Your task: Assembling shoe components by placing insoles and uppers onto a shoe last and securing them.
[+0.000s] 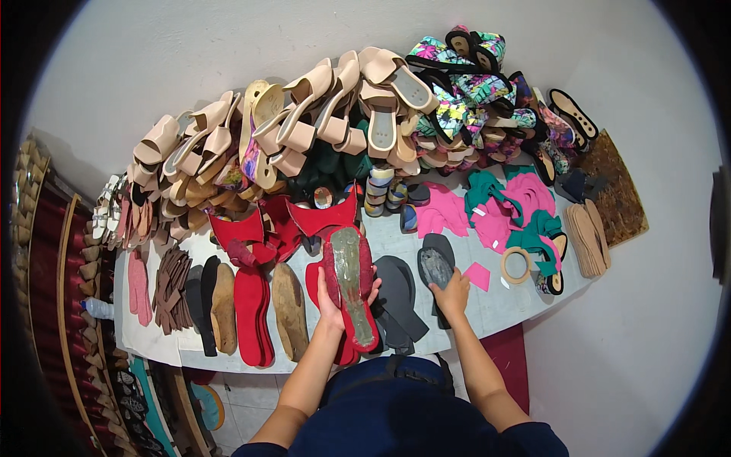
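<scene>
Inscriptions, catalogued as I view them from my distant post: none legible.

Item: pink fabric pieces [442,212], heaped with green ones [482,190]; small white patches lie among them (possibly tags, though I cannot tell), and I make out no lettering.

Item: clear bottle [97,308], at the left; any label is too small for me to read.

Item: beige sandals [411,87], grey footbeds with dots; I can read no characters there.

Item: multicoloured sandals [453,110]; the print reads to me as pattern only.
</scene>
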Tool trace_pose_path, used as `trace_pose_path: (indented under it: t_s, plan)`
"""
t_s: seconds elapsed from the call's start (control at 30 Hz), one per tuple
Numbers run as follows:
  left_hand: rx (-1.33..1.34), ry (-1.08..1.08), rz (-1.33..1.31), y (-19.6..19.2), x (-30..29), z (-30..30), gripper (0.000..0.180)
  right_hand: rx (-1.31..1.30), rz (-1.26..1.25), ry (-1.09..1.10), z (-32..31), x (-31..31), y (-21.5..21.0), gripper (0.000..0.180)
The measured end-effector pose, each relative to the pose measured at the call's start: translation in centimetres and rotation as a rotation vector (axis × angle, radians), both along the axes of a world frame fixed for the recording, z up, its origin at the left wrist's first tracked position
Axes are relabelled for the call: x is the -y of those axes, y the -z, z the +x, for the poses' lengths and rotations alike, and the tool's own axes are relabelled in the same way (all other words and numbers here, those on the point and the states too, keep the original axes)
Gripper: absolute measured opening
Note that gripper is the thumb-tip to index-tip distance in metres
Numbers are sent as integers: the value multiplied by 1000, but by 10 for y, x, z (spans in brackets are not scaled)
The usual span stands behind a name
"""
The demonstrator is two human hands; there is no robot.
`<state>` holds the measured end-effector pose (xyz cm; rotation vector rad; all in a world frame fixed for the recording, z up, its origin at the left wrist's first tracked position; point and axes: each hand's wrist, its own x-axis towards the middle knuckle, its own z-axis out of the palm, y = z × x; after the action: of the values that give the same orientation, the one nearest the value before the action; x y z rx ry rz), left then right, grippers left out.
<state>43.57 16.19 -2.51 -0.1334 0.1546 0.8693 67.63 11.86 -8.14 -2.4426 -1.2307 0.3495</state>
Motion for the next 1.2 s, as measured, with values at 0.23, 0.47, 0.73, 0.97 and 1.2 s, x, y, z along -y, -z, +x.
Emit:
trace_pose_path:
  t_s: [0.23, 0.47, 0.73, 0.97, 1.2]
  plan:
    - [-39, -9, 1, 1, -1, 0, 83, -178, 266, -135, -21, 4, -29, 41]
    - [48, -50, 15, 5, -5, -16, 80, 46, 351, -328, -38, 1, -38, 31]
    - [69, -57, 34, 5, -1, -19, 82, 245, 346, -672, -57, -2, -33, 52]
    - [-28, -58, 43, 1, 4, -14, 84, 148, 139, -707, -85, -16, -34, 78]
    - [-85, -43, 40, 0, 14, -10, 83, -38, 62, -880, -80, -30, -29, 69]
